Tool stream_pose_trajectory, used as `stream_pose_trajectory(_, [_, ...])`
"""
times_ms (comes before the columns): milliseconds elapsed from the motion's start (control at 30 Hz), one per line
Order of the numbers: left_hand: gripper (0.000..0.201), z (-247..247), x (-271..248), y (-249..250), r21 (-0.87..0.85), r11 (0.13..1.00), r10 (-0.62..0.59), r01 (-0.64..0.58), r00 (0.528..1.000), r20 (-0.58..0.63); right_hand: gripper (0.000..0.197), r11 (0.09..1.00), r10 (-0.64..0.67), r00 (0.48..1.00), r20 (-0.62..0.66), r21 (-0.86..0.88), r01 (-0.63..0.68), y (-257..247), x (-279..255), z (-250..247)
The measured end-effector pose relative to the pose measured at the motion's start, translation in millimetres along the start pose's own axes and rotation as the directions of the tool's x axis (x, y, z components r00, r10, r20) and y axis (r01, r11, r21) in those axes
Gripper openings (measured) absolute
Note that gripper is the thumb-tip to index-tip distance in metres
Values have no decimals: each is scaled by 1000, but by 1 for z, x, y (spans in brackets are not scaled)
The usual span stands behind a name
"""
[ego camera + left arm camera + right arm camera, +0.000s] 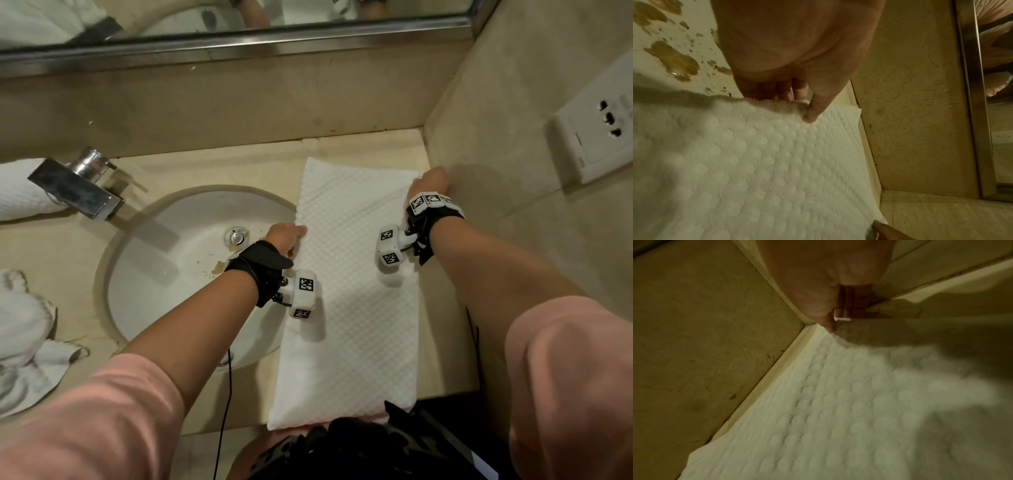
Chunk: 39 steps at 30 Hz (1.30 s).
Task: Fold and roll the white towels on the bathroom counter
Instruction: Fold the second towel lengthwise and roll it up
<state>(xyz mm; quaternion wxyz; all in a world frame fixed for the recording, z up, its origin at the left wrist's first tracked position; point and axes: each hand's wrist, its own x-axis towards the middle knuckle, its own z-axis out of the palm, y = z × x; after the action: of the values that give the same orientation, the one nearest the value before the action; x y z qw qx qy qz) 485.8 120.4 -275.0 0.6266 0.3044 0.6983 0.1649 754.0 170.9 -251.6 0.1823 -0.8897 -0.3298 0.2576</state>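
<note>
From the head camera I see warm, yellowish indoor light falling from above; the towel (pixel 352 291) is the brightest surface, nearly washed out, and the wrist units cast soft shadows on it. Straight lines bow toward the frame edges. Both wrist views are dimmer and greenish. In the left wrist view the weave is sharp only mid-frame; the right wrist view is smeared throughout, with a broad shadow at right.

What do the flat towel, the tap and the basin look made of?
Flat towel: soft white woven fabric, probably cotton; raised waffle bumps all over.
Tap: polished, chrome-looking metal; mirror-bright reflections.
Basin: glazed white ceramic, likely; smooth sheen with brown stains.
</note>
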Motion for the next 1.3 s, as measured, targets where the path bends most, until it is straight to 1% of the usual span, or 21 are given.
stream_pose_trajectory(33, [38, 0, -1, 0, -5, 1000, -4, 4, 1000, 1, 39, 1000, -6, 1000, -21, -4, 6, 0, -2, 0])
stream_pose_trajectory(133, [38, 1, -4, 2, -33, 999, -17, 17, 1000, 9, 41, 995, 14, 994, -105, -96, -24, -1, -15, -2])
stream_pose_trajectory(233, [44, 2, -7, 5, -28, 999, -29, 28, 1000, -5, 49, 998, 42, 995, -89, -47, -46, 5, -29, 2])
stream_pose_trajectory(367, [32, 4, -11, 7, 62, 998, 16, -14, 1000, -26, 50, 986, 141, 988, -64, -76, -146, 28, -51, 7])
stream_pose_trajectory(400, [32, 4, -12, 7, 76, 997, 24, -22, 999, -26, 50, 981, 172, 983, -60, -84, -177, 33, -56, 8])
stream_pose_trajectory(467, [37, 4, -13, 8, 92, 995, 31, -28, 999, -24, 50, 976, 186, 979, -81, -96, -194, 42, -64, 9])
stream_pose_trajectory(533, [44, 3, -13, 9, 152, 988, 37, -31, 999, -33, 47, 979, 176, 980, -95, -87, -184, 48, -63, 10])
stream_pose_trajectory(633, [33, 2, -14, 9, 181, 983, 53, -43, 998, -47, 44, 986, 161, 984, -77, -39, -164, 50, -60, 9])
stream_pose_trajectory(733, [29, 2, -13, 7, 196, 980, 47, -34, 997, -58, 41, 989, 146, 984, -98, 15, -146, 50, -62, 10])
stream_pose_trajectory(833, [28, 2, -16, 8, 163, 987, 22, -13, 999, -50, 36, 997, 74, 982, -175, 36, -69, 53, -67, 13])
stream_pose_trajectory(900, [33, -1, -15, 5, 142, 990, -12, 16, 999, -32, 32, 997, -1, 974, -224, 72, 17, 57, -75, 13])
stream_pose_trajectory(933, [37, -2, -11, 2, 127, 991, -27, 31, 999, -27, 31, 993, -14, 972, -236, 110, 41, 58, -81, 14])
stream_pose_trajectory(1000, [37, -5, -11, -3, 122, 991, -55, 57, 998, -15, 28, 985, 8, 974, -228, 169, 31, 63, -94, 19])
stream_pose_trajectory(1033, [36, -6, -16, -5, 134, 988, -75, 75, 997, -6, 26, 985, 27, 976, -216, 172, 10, 66, -100, 22])
stream_pose_trajectory(1133, [26, -8, -30, -11, 144, 986, -85, 83, 996, 9, 28, 990, 58, 979, -196, 140, -31, 73, -109, 22])
stream_pose_trajectory(1233, [23, -15, -45, -15, 152, 985, -92, 85, 995, 40, 31, 990, 81, 976, -203, 132, -54, 82, -111, 11])
stream_pose_trajectory(1267, [19, -18, -49, -17, 142, 986, -96, 89, 994, 43, 31, 987, 98, 972, -212, 147, -67, 85, -114, 7])
stream_pose_trajectory(1300, [10, -23, -58, -20, 143, 985, -104, 97, 993, 46, 32, 982, 116, 968, -223, 172, -78, 90, -121, 4])
